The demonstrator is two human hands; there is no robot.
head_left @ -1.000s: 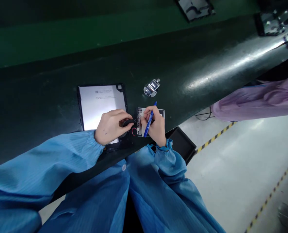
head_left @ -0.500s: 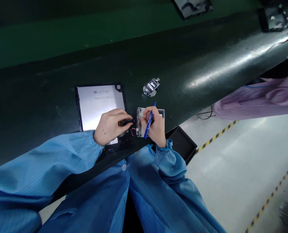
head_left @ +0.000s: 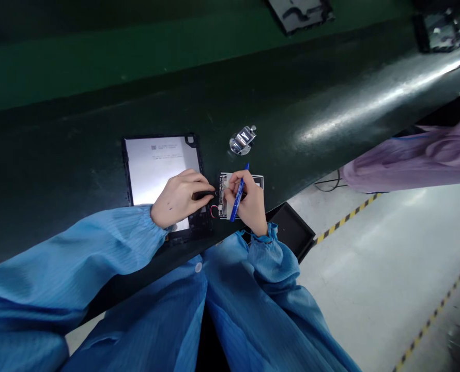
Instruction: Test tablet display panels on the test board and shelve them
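Observation:
My left hand [head_left: 180, 199] lies over the lower right corner of an opened tablet-like device with a white inner panel [head_left: 160, 170] and a black frame. It grips a slim black tool [head_left: 204, 195], whose tip reaches towards a small circuit board [head_left: 225, 196]. A thin red wire loop [head_left: 213, 211] shows beside that board. My right hand [head_left: 251, 199] holds a blue marker pen [head_left: 238, 199] and rests on the board, hiding much of it. Under the board lies a white and black card [head_left: 258, 180].
A shiny metal bracket [head_left: 242, 140] stands on the dark green workbench [head_left: 276, 103] above my hands. A black tray [head_left: 292, 230] sits below the bench edge. Right of it, a co-worker's lilac sleeve [head_left: 412, 157] reaches in. Yellow-black tape [head_left: 346, 222] marks the pale floor.
The black tool in my left hand now looks slimmer and lies closer to the board, as the hand has turned slightly. My right hand and the blue pen have barely moved.

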